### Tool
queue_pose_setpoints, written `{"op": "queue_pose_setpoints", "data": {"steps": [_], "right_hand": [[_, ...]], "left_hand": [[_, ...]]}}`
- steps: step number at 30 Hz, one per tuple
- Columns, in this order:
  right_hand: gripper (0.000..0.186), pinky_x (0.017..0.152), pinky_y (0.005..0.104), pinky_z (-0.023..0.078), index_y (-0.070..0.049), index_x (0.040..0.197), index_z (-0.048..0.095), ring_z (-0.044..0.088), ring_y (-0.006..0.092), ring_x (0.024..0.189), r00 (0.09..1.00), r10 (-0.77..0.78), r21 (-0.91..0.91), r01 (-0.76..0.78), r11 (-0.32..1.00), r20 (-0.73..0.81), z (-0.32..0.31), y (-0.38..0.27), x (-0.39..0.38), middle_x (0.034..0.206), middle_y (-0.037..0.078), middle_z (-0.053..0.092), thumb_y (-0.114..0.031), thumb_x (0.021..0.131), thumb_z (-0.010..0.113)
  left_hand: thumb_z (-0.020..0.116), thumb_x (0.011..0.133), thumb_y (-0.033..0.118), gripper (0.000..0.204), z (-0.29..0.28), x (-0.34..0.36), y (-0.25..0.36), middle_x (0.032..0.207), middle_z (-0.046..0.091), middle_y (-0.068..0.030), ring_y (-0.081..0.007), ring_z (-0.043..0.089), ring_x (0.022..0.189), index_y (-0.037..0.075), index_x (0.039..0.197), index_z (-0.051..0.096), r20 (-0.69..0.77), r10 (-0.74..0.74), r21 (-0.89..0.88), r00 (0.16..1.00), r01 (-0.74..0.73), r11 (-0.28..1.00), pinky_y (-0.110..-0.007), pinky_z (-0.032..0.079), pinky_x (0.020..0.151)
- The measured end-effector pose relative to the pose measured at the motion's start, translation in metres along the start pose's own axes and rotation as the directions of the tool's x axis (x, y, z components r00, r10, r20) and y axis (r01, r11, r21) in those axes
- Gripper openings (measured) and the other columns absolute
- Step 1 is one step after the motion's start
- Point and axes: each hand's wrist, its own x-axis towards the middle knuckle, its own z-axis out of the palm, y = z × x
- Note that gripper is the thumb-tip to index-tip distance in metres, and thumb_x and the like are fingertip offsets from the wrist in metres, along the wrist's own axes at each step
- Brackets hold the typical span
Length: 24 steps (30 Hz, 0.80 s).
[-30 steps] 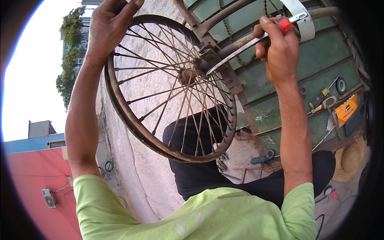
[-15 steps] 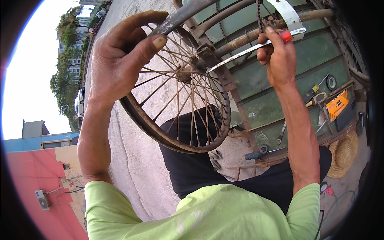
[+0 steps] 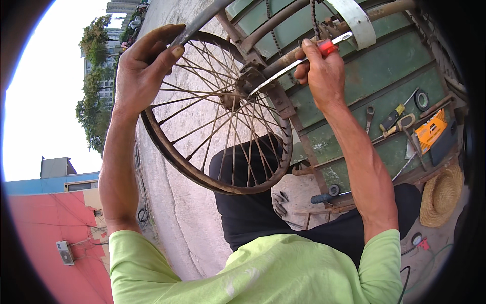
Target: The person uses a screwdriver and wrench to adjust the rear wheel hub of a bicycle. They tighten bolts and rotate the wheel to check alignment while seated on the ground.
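My left hand (image 3: 144, 71) is closed round the end of a dark grey bar (image 3: 205, 17) that slants up out of view above the rusty spoked wheel (image 3: 228, 188). My right hand (image 3: 324, 76) grips a long, thin silver tool (image 3: 281, 72) with a red part (image 3: 328, 46) beside my thumb. The tool's lower end lies at the wheel's hub (image 3: 232, 100); exact contact is unclear. A rusty axle tube and frame (image 3: 281, 101) join the wheel, with a chain (image 3: 314, 17) and a white curved piece (image 3: 359, 28) above my right hand.
Green metal panels (image 3: 364, 76) bear several hand tools (image 3: 392, 115), an orange case (image 3: 430, 129) and a tape roll (image 3: 421, 100). A straw hat (image 3: 438, 197) lies at right. Gloves (image 3: 280, 202) lie below the wheel. Pavement (image 3: 177, 218) and pink wall (image 3: 45, 228) are at left.
My left hand has come down from the top of the view, and the grey bar now shows in it. My right hand and tool have shifted slightly left and downward.
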Motion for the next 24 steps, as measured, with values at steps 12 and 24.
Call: {"op": "queue_pose_setpoints", "data": {"steps": [12,24], "right_hand": [[0.034,0.054,0.0301,0.051,0.001,0.088,0.061,0.064,0.0150,0.050,0.992,-0.121,-0.096,0.125,0.987,0.046,0.006,0.006,-0.005,0.063,0.004,0.064,-0.030,0.101,0.064],[0.031,0.059,0.0357,0.054,0.000,0.089,0.060,0.068,0.0203,0.054,0.980,-0.190,-0.176,0.198,0.964,0.062,0.007,0.007,-0.001,0.066,0.008,0.066,-0.030,0.100,0.064]], "left_hand": [[0.075,0.098,0.023,0.040,0.001,0.002,-0.003,0.070,0.061,0.0053,-0.0024,0.048,0.060,0.009,0.135,0.068,0.033,0.015,-0.005,0.999,-0.015,1.000,-0.022,0.038,0.052],[0.070,0.101,0.022,0.033,0.007,0.036,0.069,0.063,0.055,0.0052,-0.0047,0.038,0.052,0.011,0.132,0.071,0.276,0.198,0.105,0.941,-0.234,0.967,-0.027,0.025,0.050]]}}
